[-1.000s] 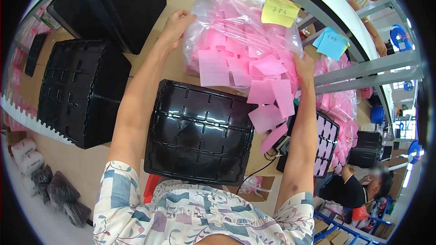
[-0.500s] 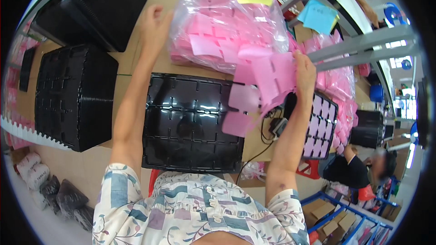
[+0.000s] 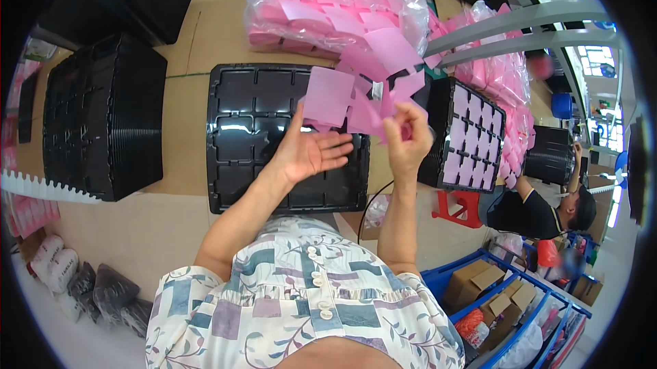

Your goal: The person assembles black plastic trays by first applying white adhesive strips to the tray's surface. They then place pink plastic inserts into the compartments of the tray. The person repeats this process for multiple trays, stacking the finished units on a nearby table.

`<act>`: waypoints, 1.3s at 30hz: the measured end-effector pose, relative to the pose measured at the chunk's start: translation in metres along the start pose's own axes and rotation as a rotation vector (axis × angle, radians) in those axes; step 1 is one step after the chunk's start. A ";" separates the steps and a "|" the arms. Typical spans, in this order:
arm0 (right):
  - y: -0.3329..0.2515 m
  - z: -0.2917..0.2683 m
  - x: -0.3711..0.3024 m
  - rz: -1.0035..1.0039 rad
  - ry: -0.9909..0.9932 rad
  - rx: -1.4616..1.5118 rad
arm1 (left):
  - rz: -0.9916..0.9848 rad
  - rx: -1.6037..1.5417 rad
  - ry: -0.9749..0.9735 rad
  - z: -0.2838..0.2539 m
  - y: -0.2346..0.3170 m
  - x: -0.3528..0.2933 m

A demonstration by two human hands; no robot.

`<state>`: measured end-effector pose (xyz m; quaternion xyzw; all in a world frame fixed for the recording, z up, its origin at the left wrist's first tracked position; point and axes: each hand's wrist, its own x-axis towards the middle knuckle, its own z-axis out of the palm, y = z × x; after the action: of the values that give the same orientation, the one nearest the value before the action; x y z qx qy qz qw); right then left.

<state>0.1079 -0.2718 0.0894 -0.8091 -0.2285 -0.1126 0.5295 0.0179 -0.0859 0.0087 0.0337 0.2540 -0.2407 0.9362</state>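
Note:
A thin pink sheet of linked squares hangs in loose folds over the right part of a black plastic tray. Pinched between the thumb and fingers of my right hand is the sheet's lower right part. My left hand lies palm up below the sheet, its fingers stretched out over the tray. The left thumb points up at the sheet's left square; whether it touches is unclear. The tray lies in front of me with its grid of square compartments showing.
Behind the tray sits a clear bag of pink sheets. Stacked black trays stand at left; another stack, topped with pink squares, is at right. Grey metal bars cross at upper right. A co-worker sits farther right.
My left hand has come from the far left of the bag down to the tray beside the sheet. My right hand has moved left and nearer, bringing the pink sheet over the tray.

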 end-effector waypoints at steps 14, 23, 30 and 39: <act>0.004 -0.012 -0.081 -0.457 -0.718 -0.290 | 0.026 0.420 0.171 -0.022 0.013 -0.035; 0.010 -0.005 -0.091 -0.469 -0.581 -0.338 | 0.291 0.538 0.249 -0.026 0.033 -0.050; 0.025 -0.006 -0.097 -0.429 -0.282 -0.598 | 0.350 0.766 0.207 -0.042 0.046 -0.065; 0.031 -0.007 -0.115 -0.106 -0.075 -0.685 | 0.586 1.175 0.434 -0.041 0.035 -0.084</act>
<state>0.0234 -0.3172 0.0190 -0.9304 -0.2385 -0.1803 0.2118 -0.0478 -0.0112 0.0121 0.6500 0.2433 -0.0634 0.7171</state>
